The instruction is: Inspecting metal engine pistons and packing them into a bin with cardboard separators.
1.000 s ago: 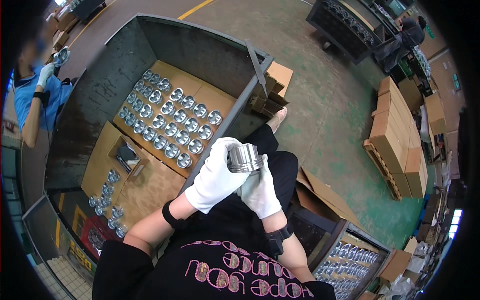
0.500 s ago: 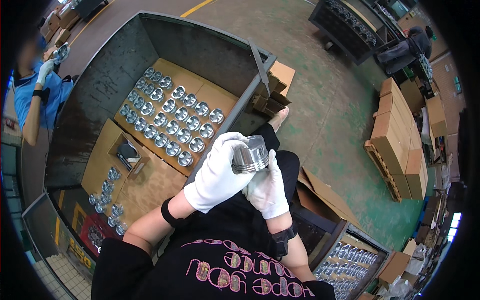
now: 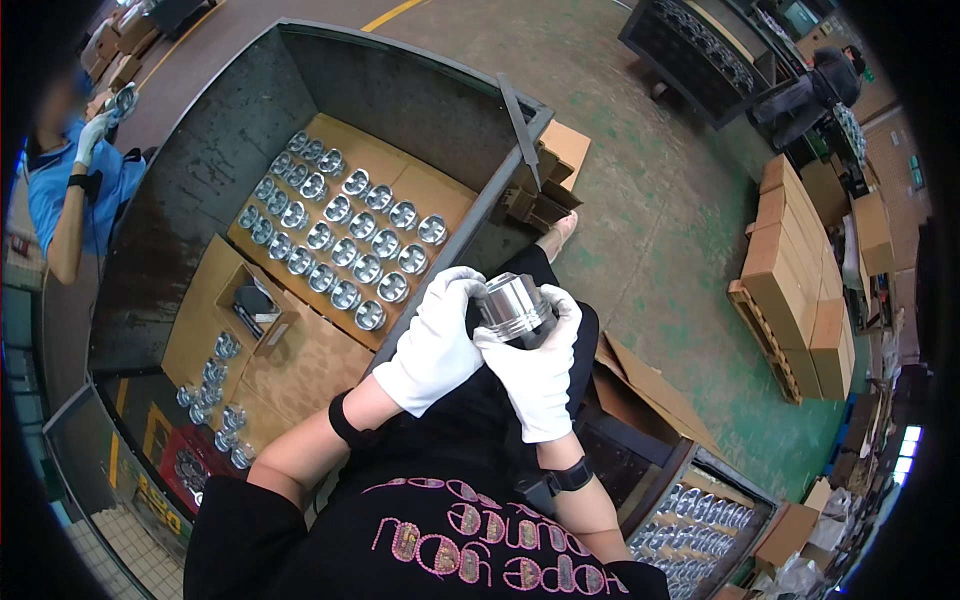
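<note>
A shiny metal piston [image 3: 513,305] is held between my two white-gloved hands, over my lap beside the metal bin. My left hand [image 3: 436,338] closes on its left side, fingers curled at the rim. From below and the right, my right hand [image 3: 532,372] grips it with thumb and fingers wrapped round the lower, grooved end. The piston is slightly tilted, and its underside is partly hidden by the right hand. Rows of similar pistons [image 3: 343,252] stand on cardboard in the big bin.
The dark metal bin [image 3: 400,75] has a raised wall near my left hand. Inside are a small cardboard box [image 3: 262,322] and more pistons [image 3: 228,346]. A second crate of pistons [image 3: 690,535] stands at lower right. Stacked cartons [image 3: 790,285] sit on a pallet. A co-worker in blue [image 3: 75,190] holds a piston.
My right hand has shifted up and round the piston's right side and lower end. The left hand has eased toward its left edge. The piston has turned slightly.
</note>
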The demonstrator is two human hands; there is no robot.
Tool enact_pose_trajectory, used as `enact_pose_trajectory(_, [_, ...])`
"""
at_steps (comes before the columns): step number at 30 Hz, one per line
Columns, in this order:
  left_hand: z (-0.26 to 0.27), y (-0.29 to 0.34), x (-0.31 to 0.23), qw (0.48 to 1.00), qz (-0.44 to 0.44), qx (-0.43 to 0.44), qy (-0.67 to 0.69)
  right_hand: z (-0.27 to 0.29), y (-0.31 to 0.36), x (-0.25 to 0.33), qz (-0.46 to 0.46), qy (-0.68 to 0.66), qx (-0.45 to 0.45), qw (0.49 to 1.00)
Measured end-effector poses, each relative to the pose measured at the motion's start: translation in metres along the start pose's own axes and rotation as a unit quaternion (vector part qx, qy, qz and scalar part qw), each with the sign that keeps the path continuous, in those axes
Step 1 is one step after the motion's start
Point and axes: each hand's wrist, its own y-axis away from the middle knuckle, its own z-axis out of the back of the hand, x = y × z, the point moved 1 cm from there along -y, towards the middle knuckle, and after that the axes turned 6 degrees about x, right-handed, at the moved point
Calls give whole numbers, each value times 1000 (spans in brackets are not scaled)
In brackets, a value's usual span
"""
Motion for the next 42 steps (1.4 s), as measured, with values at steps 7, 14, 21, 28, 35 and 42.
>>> enact_pose_trajectory(7, [-4,2,1,1000,11,7,-7,0,0,6,112,172,-58,977])
enact_pose_trajectory(14, [-2,-1,12,1000,1,-11,21,-3,0,0,54,116,-77,989])
enact_pose_trajectory(21, [-2,-2,13,999,2,-25,25,-4,0,-6,83,124,-93,984])
enact_pose_trajectory(28, [5,-3,0,998,43,-22,39,-1,0,-13,-49,-80,-13,996])
enact_pose_trajectory(35, [9,-3,-15,990,66,23,120,5,8,-3,-133,-527,74,836])
enact_pose_trajectory(42, [16,-8,-21,919,96,98,370,3,-4,5,162,100,-58,980])
